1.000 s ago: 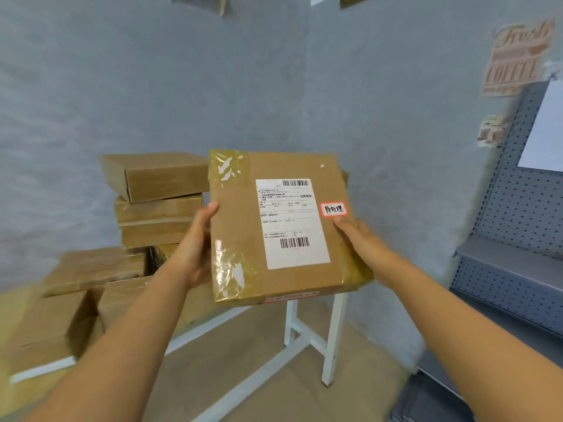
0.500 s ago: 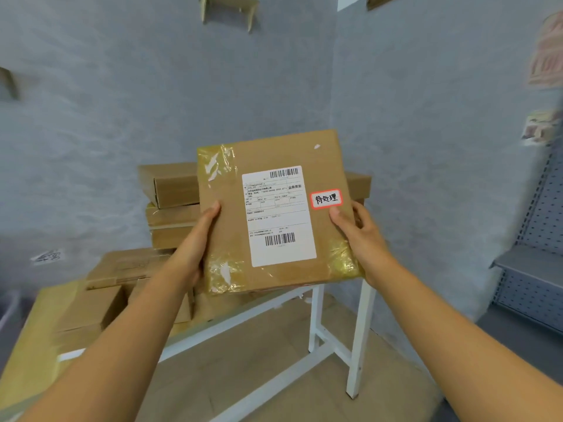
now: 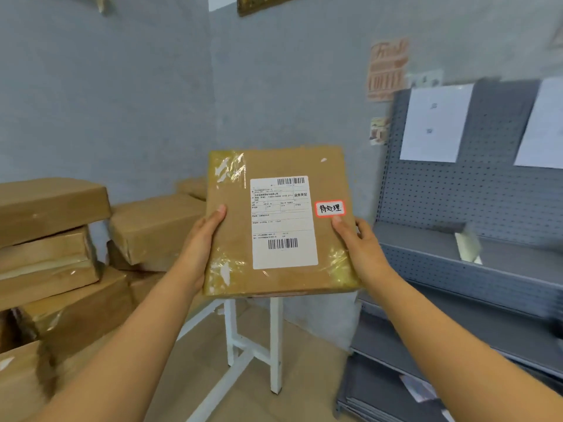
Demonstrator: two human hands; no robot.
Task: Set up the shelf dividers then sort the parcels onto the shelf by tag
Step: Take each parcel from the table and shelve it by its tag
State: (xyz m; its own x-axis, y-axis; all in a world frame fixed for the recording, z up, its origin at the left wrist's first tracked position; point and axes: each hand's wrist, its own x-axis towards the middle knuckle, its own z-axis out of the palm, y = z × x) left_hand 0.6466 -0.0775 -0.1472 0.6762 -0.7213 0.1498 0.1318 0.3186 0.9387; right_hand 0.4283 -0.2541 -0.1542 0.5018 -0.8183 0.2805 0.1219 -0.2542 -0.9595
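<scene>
Much of the right side is smeared by motion: the grey pegboard shelf point(image 3: 475, 239) runs off the right edge, the two white sheets point(image 3: 432, 123) fixed to its back panel carry marks too faint to read, and a pale upright piece point(image 3: 467, 246) standing on its upper board is too blurred to identify. The wall poster point(image 3: 387, 70) behind the shelf is likewise unreadable. On the left, the stacked parcels point(image 3: 48, 233) are cut off by the frame edge, and they hide nearly all of the table top; only the white table leg point(image 3: 275, 342) shows clearly, below the held box. The held parcel point(image 3: 280, 220) is up in mid-air at centre, well clear of the shelf and in front of the table corner, its broad face turned toward the camera. Its white shipping label point(image 3: 281, 222) has print too small to make out, while the red-bordered tag point(image 3: 330, 208) at its right edge bears handwritten characters. The left hand point(image 3: 201, 248) grips the parcel's left edge with the thumb laid flat on the front face; its fingers are wrapped behind the box and hidden. The right hand point(image 3: 361, 248) clasps the right edge, thumb tip just under the tag, the other fingers curled out of sight behind. Both forearms reach up from the near bottom corners, bare and slightly converging.
</scene>
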